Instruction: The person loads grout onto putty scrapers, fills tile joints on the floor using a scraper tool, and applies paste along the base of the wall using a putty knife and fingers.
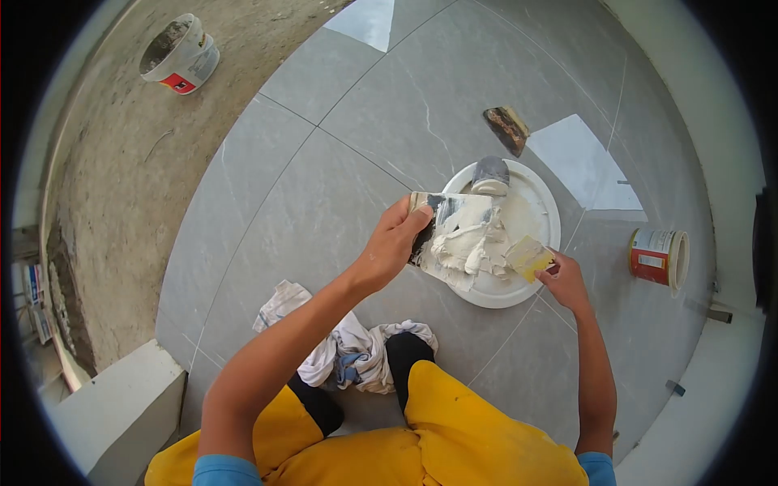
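My left hand [391, 247] is closed on the dark end of a flat putty board [446, 212], its thumb on top. Thick white paste [468, 247] is heaped across the board. In my right hand [566, 279] a small yellow plastic scraper [528, 257] is pinched, its face smeared with paste, close to the board's right edge. Below both tools lies a round white lid [535, 188] on the floor, partly covered by them. A grey scraper [491, 172] with paste on its lower end rests on the lid's upper part.
A dark, worn scraper [506, 130] lies beyond the lid. To the right stands a red and white tin [658, 257] near the wall. Crumpled rags [369, 352] lie by my feet on grey tiles [267, 202]. A white bucket [190, 61] stands on bare concrete [121, 178].
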`<state>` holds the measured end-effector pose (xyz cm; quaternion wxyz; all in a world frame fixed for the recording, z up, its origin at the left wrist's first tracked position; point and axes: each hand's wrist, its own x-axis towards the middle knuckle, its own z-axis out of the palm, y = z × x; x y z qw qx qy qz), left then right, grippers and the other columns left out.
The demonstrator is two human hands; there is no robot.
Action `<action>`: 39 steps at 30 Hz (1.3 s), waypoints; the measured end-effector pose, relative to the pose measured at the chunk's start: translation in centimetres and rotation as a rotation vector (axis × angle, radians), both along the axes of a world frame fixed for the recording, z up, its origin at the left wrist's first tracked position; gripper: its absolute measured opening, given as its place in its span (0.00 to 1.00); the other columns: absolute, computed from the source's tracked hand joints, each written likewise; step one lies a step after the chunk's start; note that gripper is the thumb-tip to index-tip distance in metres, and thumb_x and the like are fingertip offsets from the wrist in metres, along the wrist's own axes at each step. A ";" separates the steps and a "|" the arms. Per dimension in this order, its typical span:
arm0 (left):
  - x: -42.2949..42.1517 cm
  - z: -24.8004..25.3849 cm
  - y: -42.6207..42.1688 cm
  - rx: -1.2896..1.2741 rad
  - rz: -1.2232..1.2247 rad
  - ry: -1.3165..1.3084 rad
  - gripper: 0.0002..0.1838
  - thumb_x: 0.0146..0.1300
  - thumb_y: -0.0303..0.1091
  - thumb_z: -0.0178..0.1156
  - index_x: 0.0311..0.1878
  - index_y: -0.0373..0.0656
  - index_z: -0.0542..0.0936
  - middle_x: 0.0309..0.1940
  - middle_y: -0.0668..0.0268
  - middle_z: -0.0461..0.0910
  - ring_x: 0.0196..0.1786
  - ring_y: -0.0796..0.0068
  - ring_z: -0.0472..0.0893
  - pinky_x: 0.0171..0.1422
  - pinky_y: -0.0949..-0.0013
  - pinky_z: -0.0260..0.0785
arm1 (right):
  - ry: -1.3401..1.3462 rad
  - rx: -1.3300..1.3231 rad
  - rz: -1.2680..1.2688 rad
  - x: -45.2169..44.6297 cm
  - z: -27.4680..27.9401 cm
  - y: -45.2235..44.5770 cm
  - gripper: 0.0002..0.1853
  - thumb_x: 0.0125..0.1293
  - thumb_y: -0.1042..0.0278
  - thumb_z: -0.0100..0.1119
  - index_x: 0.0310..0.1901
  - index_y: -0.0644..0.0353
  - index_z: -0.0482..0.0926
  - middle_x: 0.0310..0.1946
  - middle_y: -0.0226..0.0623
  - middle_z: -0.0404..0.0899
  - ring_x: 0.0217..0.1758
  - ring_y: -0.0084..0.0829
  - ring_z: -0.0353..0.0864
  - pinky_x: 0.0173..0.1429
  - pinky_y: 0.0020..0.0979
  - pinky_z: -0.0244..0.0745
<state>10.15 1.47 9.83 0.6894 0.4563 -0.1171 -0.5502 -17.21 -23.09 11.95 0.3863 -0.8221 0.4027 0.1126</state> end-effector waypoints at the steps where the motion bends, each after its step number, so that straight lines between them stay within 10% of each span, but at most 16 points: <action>1: 2.1 1.0 1.5 0.072 -0.082 -0.134 0.15 0.75 0.43 0.45 0.50 0.40 0.72 0.40 0.69 0.76 0.39 0.84 0.74 0.44 0.75 0.70 | 0.115 -0.363 0.061 -0.4 -1.0 -2.3 0.28 0.56 0.65 0.67 0.59 0.64 0.74 0.48 0.48 0.79 0.44 0.41 0.81 0.49 0.36 0.76; 2: 3.8 2.5 3.7 0.108 -0.057 -0.158 0.15 0.75 0.43 0.45 0.50 0.40 0.72 0.40 0.69 0.76 0.39 0.84 0.74 0.44 0.75 0.70 | 0.223 -0.730 0.102 -0.3 -2.2 -3.5 0.29 0.58 0.66 0.65 0.61 0.65 0.71 0.53 0.49 0.76 0.48 0.41 0.80 0.51 0.36 0.75; 11: 6.7 7.1 23.9 0.638 -0.165 -0.294 0.17 0.76 0.46 0.44 0.49 0.41 0.71 0.39 0.72 0.73 0.40 0.86 0.69 0.47 0.76 0.67 | -0.201 -0.528 0.589 18.5 -3.8 -4.1 0.32 0.58 0.81 0.57 0.66 0.63 0.65 0.61 0.47 0.71 0.66 0.45 0.67 0.69 0.38 0.62; 19: -1.5 -10.1 28.1 0.277 0.545 -0.055 0.14 0.75 0.40 0.46 0.50 0.39 0.71 0.40 0.71 0.74 0.43 0.84 0.71 0.49 0.75 0.67 | 0.327 -0.402 0.848 20.3 2.7 -2.5 0.28 0.48 0.78 0.65 0.56 0.66 0.74 0.39 0.44 0.76 0.46 0.44 0.76 0.56 0.36 0.70; 29: -5.7 -7.3 24.2 0.023 0.760 0.612 0.16 0.73 0.36 0.46 0.60 0.42 0.69 0.53 0.64 0.77 0.56 0.72 0.76 0.62 0.67 0.67 | -0.118 0.402 0.170 19.0 13.0 9.7 0.19 0.66 0.68 0.59 0.54 0.69 0.69 0.48 0.43 0.78 0.45 0.29 0.83 0.46 0.32 0.83; 34: 1.8 -1.7 19.2 -0.228 0.860 0.609 0.19 0.74 0.37 0.45 0.65 0.47 0.64 0.59 0.68 0.72 0.62 0.73 0.72 0.68 0.66 0.62 | -0.508 0.677 -0.204 18.6 9.3 16.6 0.24 0.68 0.71 0.58 0.61 0.70 0.64 0.55 0.46 0.76 0.56 0.38 0.80 0.57 0.31 0.82; 39: 5.9 1.9 15.3 -0.342 0.827 0.372 0.15 0.69 0.38 0.57 0.52 0.40 0.69 0.46 0.65 0.77 0.48 0.76 0.80 0.55 0.68 0.74 | -0.783 1.036 -0.427 21.0 6.1 20.0 0.26 0.70 0.71 0.54 0.66 0.68 0.61 0.62 0.49 0.69 0.64 0.42 0.72 0.64 0.31 0.76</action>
